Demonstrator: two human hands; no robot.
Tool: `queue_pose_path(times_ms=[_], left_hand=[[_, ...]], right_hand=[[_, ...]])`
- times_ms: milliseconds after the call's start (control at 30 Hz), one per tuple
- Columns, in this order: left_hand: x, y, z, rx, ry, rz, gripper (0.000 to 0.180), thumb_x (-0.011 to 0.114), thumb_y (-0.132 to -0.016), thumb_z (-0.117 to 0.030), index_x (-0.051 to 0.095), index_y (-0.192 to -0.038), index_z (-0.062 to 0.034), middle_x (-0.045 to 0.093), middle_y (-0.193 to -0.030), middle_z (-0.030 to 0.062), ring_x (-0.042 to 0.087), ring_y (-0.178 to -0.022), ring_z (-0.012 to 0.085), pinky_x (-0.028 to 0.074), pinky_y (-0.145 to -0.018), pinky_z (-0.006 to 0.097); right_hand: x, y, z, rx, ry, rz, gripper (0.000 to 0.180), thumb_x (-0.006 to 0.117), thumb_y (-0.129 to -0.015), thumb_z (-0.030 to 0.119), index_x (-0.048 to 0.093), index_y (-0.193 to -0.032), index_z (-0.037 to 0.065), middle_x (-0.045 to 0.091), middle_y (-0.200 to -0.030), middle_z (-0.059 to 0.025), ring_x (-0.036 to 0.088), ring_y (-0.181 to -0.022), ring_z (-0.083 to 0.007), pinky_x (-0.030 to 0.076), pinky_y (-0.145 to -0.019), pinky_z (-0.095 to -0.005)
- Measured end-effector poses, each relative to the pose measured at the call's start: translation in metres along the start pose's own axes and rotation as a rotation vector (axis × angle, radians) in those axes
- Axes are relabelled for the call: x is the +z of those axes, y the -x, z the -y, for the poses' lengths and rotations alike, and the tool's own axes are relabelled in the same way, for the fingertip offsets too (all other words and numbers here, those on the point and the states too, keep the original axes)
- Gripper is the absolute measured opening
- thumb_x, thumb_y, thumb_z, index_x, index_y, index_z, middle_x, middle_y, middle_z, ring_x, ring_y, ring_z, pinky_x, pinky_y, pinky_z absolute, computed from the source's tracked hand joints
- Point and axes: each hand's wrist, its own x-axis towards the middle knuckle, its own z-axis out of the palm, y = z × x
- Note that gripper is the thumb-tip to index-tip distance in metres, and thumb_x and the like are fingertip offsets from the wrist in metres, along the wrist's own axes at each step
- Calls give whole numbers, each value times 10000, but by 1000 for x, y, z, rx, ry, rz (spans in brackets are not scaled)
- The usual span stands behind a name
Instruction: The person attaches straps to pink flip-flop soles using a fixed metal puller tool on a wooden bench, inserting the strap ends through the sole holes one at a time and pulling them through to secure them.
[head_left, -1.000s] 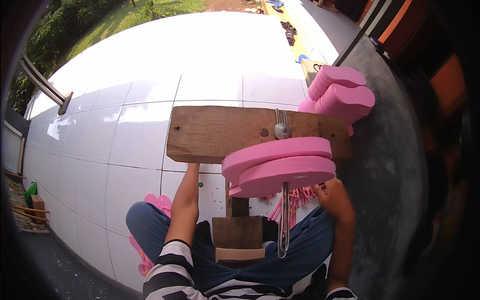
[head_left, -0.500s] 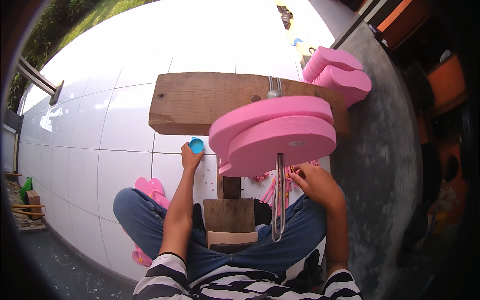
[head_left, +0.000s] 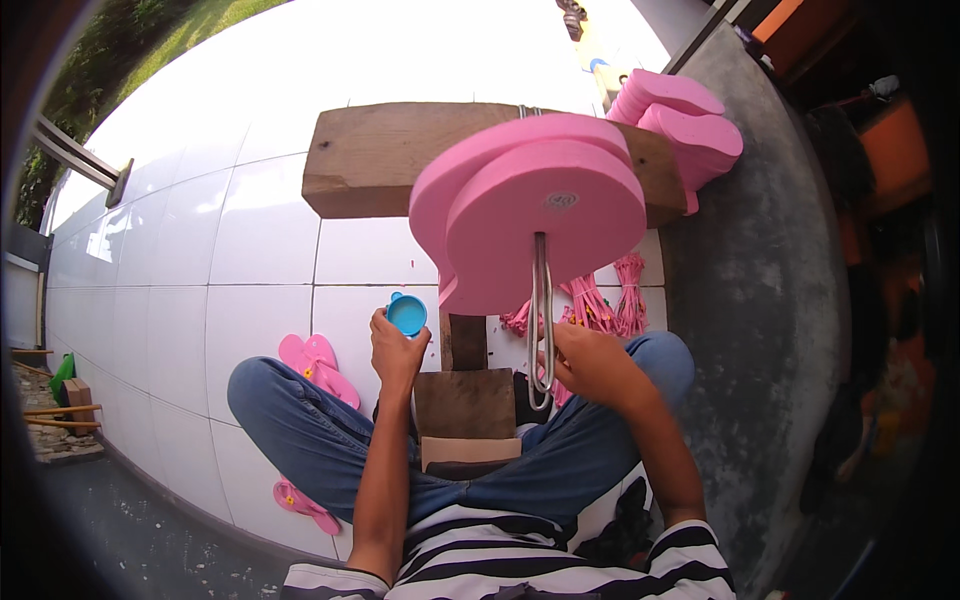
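Observation:
A small round blue cup, with bluish contents, is gripped in the fingers of my left hand above the white tiles. My right hand is at the long looped metal rod. Its fingers are bent together and partly hidden behind the rod, so whether they hold something cannot be made out. Thick pink sandal soles hang on that rod in front of a wooden beam. Bundles of pink sandal straps lie on the floor beyond my right hand.
Stacked pink soles stand behind the beam's right end. Finished pink flip-flops lie by my left knee, another pair nearer me. A wooden block sits between my legs. Dark grey floor runs along the right.
My left hand has brought the blue cup closer and slightly right. My right hand has moved left from the straps to the rod. The beam and soles appear higher in view.

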Motion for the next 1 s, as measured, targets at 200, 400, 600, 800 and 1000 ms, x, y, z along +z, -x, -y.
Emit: queue_pose_path(times_ms=[200,400,600,800,1000], left_hand=[[-41,63,-23,282,25,79,717,758,-697,-217,411,-1284,6,533,-1179,199,545,-1095,384,497,-858,470],[-52,84,-42,378,109,127,706,762,-701,-216,422,-1283,-2,536,-1175,183,554,-1097,360,518,-839,445],[-62,84,-55,472,149,145,690,760,-702,-213,433,-1272,0,540,-1189,176,556,-1110,349,528,-839,431],[-66,78,-49,472,118,114,688,760,-700,-206,433,-1267,4,539,-1184,182,555,-1099,359,522,-849,433],[-66,74,-45,493,124,95,719,763,-688,-185,416,-1293,-11,531,-1131,168,563,-1004,332,496,-831,411]], right_hand=[[45,-5,34,-206,19,-91,425,610,-911,165,499,-1315,95,634,-799,-120,659,-676,-284,524,-597,-398],[68,-12,39,-232,310,68,579,614,-853,196,461,-1407,132,661,-838,-83,679,-761,-244,518,-586,-361],[69,-12,38,-213,356,122,564,585,-860,190,464,-1408,132,665,-827,-94,683,-755,-254,518,-589,-366],[69,-12,41,-188,275,86,554,574,-870,176,446,-1409,151,649,-818,-76,681,-737,-257,520,-578,-383],[69,-12,40,-229,190,47,536,576,-878,180,449,-1399,178,631,-823,-67,676,-728,-257,521,-566,-387]])
